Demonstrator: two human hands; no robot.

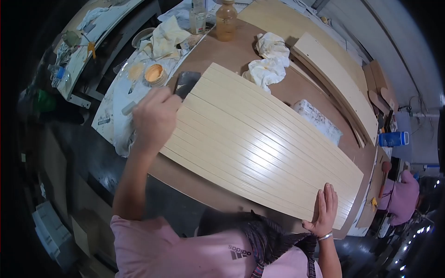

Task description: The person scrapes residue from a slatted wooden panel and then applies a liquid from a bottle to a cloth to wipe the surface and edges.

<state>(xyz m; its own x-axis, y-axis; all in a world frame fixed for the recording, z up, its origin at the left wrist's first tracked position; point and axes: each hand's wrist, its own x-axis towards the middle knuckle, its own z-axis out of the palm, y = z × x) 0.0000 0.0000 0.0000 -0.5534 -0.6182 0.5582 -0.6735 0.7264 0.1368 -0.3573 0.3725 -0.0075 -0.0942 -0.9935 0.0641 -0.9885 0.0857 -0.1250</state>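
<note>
A long cream panel (250, 139) with parallel grooves lies slantwise before me, a bright reflection on its surface. My left hand (155, 118) is closed in a fist at the panel's left end. A small greyish piece (129, 109) shows beside its knuckles; what the fingers grip is hidden. Just beyond that hand, a dark flat piece (187, 82) sits by the panel's corner. My right hand (327, 208) rests on the panel's near right part, fingers stretched out, holding nothing.
Beyond the panel lie crumpled white cloths (268, 72) and a stained white block (317, 120). An open tub of orange paste (155, 74) and an amber bottle (226, 23) stand back left. Long boards (338, 83) lie at the back right. Another person in pink (401, 199) is far right.
</note>
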